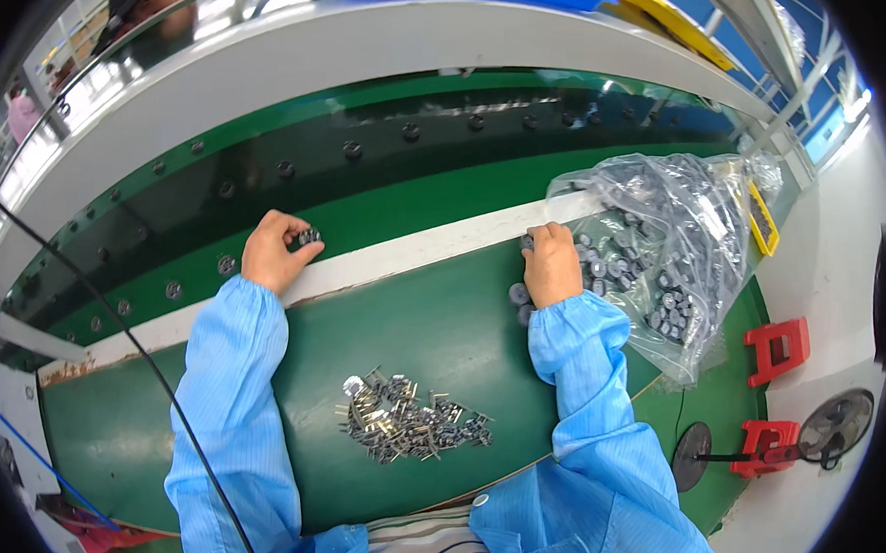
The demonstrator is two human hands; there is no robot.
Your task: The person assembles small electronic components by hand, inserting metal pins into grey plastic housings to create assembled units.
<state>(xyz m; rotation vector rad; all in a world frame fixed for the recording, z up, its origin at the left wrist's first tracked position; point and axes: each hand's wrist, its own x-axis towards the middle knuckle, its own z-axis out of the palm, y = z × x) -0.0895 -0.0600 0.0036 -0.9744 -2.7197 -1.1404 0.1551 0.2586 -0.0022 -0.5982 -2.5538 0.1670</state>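
Note:
My left hand (pixel 272 253) is over the near edge of the green conveyor belt, thumb and fingers pinched on a small black round part (pixel 310 237). My right hand (pixel 555 269) is closed at the white rail (pixel 445 239), a dark grey round cap (pixel 527 243) between thumb and fingertips. Two or three more grey caps (pixel 518 294) lie beside its wrist on the green worktable (pixel 318 360). To the right, a transparent plastic bag (pixel 711 230) spills many such caps (pixel 619 266). Nearer me on the table is a loose heap of small metal-pinned parts (pixel 410 422).
Beyond the rail, the green belt (pixel 387 189) carries spaced-out black round parts (pixel 352 150). A yellow tray (pixel 762 220) stands past the bag. Red stools (pixel 777 351) and a black fan (pixel 836 422) are at right. Another person (pixel 152 6) is across the line.

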